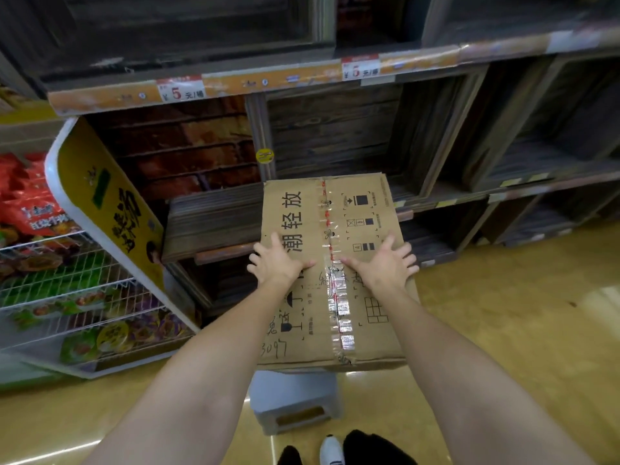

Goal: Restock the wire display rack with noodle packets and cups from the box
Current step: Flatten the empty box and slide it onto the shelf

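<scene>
- Cardboard box (330,273) was still taped shut, sitting on a grey stool (295,401) by the wooden shelves (335,135).
- Left hand (276,263) and right hand (385,265) lay flat on its lid, fingers spread, gripping nothing.
- Wire rack (77,290) with noodle packets stood off to the left.

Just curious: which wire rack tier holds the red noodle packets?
The top tier of the wire rack: red packets sit there, while lower tiers hold green and purple round-lidded cups.
</scene>
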`<state>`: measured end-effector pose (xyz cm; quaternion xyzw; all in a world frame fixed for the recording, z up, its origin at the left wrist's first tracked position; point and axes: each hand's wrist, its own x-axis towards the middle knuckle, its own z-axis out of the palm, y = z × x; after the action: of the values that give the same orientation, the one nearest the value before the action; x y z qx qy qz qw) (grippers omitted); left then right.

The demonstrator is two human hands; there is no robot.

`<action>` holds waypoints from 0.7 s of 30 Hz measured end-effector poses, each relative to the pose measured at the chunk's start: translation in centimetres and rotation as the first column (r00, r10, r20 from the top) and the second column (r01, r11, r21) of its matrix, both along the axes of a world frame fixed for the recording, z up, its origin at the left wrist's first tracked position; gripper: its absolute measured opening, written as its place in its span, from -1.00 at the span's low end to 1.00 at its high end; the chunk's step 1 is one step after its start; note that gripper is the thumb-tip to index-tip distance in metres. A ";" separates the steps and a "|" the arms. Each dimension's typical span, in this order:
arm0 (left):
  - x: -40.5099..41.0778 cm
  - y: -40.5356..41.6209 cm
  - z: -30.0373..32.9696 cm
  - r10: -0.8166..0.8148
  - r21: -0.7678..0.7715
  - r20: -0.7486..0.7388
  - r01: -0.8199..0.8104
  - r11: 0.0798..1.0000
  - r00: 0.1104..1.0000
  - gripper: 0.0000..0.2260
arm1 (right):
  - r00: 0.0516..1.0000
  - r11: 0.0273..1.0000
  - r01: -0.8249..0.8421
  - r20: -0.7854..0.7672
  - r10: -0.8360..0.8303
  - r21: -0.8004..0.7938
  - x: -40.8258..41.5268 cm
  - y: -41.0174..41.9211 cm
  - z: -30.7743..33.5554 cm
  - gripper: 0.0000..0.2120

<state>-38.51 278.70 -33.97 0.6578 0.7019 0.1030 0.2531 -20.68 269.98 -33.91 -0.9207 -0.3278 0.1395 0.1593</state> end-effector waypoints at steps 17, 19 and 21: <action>13.6 6.0 4.2 0.064 0.196 -0.111 -0.041 0.980 0.992 -0.22 | 0.994 0.997 -0.078 0.076 0.077 0.010 14.6 7.2 3.2 0.07; 15.2 7.0 5.5 0.094 0.182 -0.125 -0.071 0.981 0.988 -0.22 | 0.991 0.994 -0.106 0.080 0.106 -0.006 16.3 8.7 4.3 0.09; 16.3 7.9 6.7 0.120 0.162 -0.148 -0.096 0.982 0.982 -0.22 | 0.987 0.990 -0.141 0.080 0.143 -0.033 17.5 10.0 5.6 0.10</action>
<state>-22.19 286.60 -27.30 0.6422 0.7444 0.1182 0.1394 -3.14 279.96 -28.34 -0.9021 -0.3968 0.1172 0.1229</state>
